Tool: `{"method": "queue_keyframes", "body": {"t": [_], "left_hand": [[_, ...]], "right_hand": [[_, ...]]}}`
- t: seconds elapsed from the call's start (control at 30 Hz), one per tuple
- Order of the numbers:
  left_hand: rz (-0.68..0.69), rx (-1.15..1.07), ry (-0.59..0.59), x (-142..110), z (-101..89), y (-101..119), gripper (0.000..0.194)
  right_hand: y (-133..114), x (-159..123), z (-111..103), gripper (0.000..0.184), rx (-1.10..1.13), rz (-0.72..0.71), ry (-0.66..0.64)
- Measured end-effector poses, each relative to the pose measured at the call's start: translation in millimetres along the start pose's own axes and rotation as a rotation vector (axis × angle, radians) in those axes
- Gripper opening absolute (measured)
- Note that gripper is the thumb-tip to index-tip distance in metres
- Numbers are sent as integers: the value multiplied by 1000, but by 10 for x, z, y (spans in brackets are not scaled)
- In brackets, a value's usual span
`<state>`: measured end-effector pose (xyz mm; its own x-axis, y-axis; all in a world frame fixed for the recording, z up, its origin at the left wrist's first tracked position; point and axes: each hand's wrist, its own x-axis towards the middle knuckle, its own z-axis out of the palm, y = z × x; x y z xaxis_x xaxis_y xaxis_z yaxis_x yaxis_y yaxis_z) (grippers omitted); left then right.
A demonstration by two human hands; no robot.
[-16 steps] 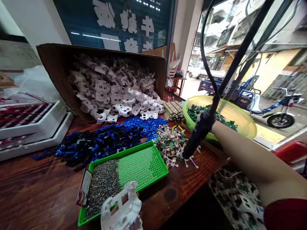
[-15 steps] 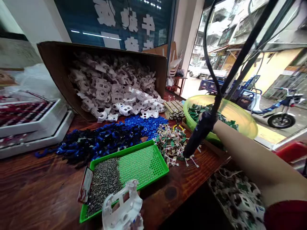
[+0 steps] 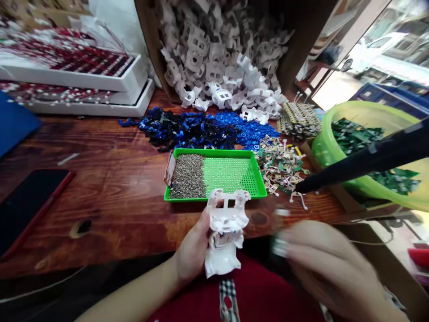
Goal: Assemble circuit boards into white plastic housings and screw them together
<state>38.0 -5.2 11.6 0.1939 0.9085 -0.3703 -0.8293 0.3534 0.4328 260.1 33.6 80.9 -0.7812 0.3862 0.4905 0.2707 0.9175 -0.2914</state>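
Head view: a glossy white plastic housing, moulded with curved walls and 2 square windows, is held above the lap, just in front of the table edge. Its long axis runs from the wearer's body out toward the table; the windowed end, with 2 raised corners, points away at the green tray, and the smooth, flared end points back toward the red cloth. The left hand grips the housing along its left side. The right hand, smeared by motion, is apart from the housing on the right, its fingers closed on a small dark piece with pale bands, too blurred to name.

Beyond lies the rectangular tray of perforated plastic, its left part covered by grainy, silvery metal pieces. It rests on varnished, reddish-brown wood. Behind it spread shiny blue and black plastic parts, with tangled white-wired boards to the right, beside a round, translucent yellow-green basin.
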Motion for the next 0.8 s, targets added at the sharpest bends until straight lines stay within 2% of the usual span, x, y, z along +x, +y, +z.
{"method": "queue_keyframes", "body": {"t": [0.1,0.23,0.4,0.67,0.8], "left_hand": [[154,83,-30,-26,29,-46,51],[235,144,0,-115,25,-18,48],[254,159,6,-158,-10,-1,44],[279,212,-16,-94,-151,-109,36],[270,226,-1,-99,-174,-113,36]], "right_hand": [[78,247,418,33,0,-103,-89],[113,450,674,27,-72,-109,-137],[111,445,761,26,-50,-90,-146],[132,422,784,25,-14,20,-126],[109,433,802,24,-42,21,-103]]}}
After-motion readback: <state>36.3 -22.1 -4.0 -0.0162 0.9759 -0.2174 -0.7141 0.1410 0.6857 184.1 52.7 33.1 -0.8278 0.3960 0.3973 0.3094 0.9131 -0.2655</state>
